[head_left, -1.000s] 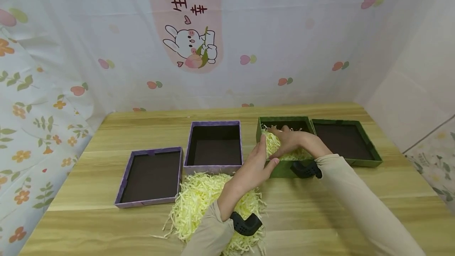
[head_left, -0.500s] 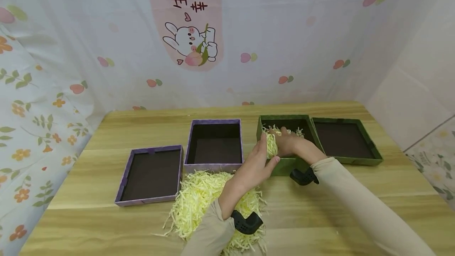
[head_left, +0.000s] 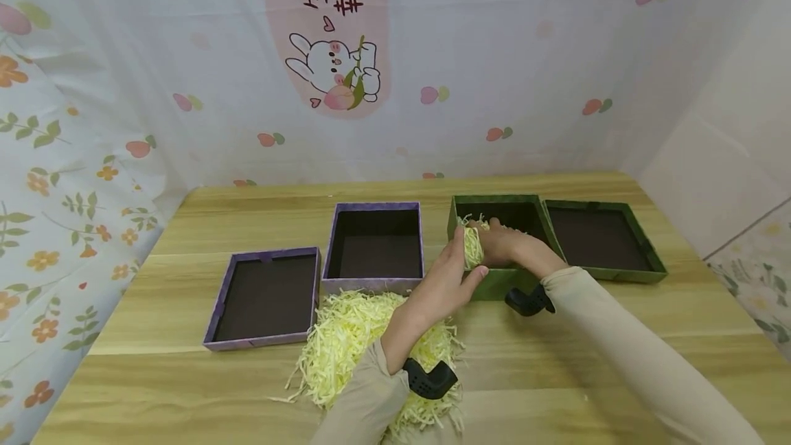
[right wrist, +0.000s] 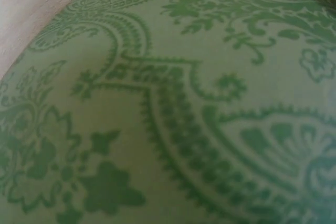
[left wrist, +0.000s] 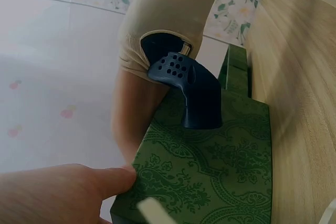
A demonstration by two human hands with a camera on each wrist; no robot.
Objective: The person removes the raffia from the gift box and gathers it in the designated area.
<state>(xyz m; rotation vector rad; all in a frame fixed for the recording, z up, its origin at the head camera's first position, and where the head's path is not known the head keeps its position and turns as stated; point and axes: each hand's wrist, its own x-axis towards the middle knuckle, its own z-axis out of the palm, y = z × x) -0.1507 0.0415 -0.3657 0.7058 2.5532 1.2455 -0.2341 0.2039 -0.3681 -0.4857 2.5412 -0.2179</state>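
My left hand (head_left: 440,285) holds the near-left corner of a green patterned box (head_left: 494,288). Its thumb (left wrist: 115,178) lies at the box's front edge in the left wrist view. My right hand (head_left: 505,246) reaches inside that box onto yellow shredded paper (head_left: 472,247), its fingertips hidden behind the wall and paper. Close up, the right wrist view is filled by the box's green front wall (right wrist: 173,103). A larger heap of shredded paper (head_left: 346,335) lies on the table under my left forearm.
A purple box (head_left: 373,284) with a dark interior stands left of the green one. Beside it lies a shallow purple lid (head_left: 266,297). The green lid (head_left: 593,235) lies right of the green box. A printed cloth (head_left: 494,53) hangs behind the wooden table (head_left: 154,390).
My right hand has sunk deeper into the green box, and less shredded paper shows above its front wall. My left hand stays at the corner. The head view has tilted slightly up and down.
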